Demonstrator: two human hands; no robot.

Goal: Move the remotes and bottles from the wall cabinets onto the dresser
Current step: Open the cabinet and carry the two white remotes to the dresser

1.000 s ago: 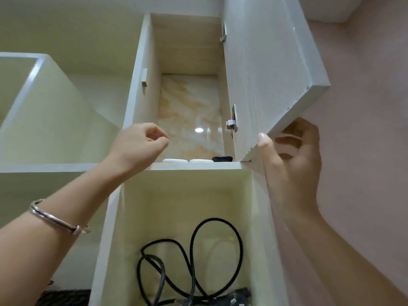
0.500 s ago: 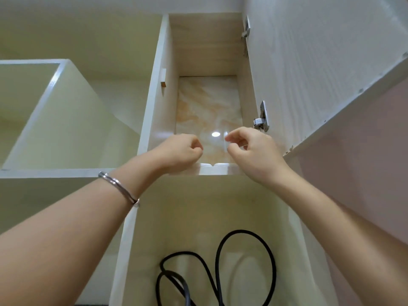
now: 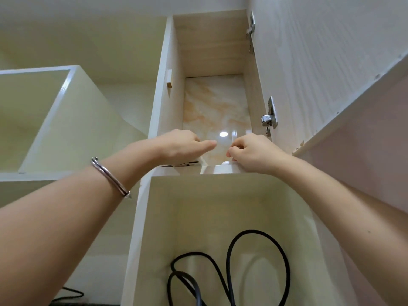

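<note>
I look up into the open upper wall cabinet (image 3: pixel 212 51). My left hand (image 3: pixel 183 146) reaches over the shelf's front edge (image 3: pixel 218 170) and closes on a white remote (image 3: pixel 200 161), of which only one end shows under my fingers. My right hand (image 3: pixel 251 151) is curled at the right side of the same shelf. The rounded end of a second white remote (image 3: pixel 225 163) lies at its fingertips. Whether that hand grips anything is hidden. No bottles are in sight.
The cabinet door (image 3: pixel 320 62) stands open to the right above my right arm, its hinges (image 3: pixel 268 119) near my right hand. A coiled black cable (image 3: pixel 254 257) hangs in the open compartment below. Another open box shelf (image 3: pixel 44 120) is mounted to the left.
My right hand has let go of the door's edge and gone to the shelf. Both hands have reached further in over the remotes. The black remote is now hidden.
</note>
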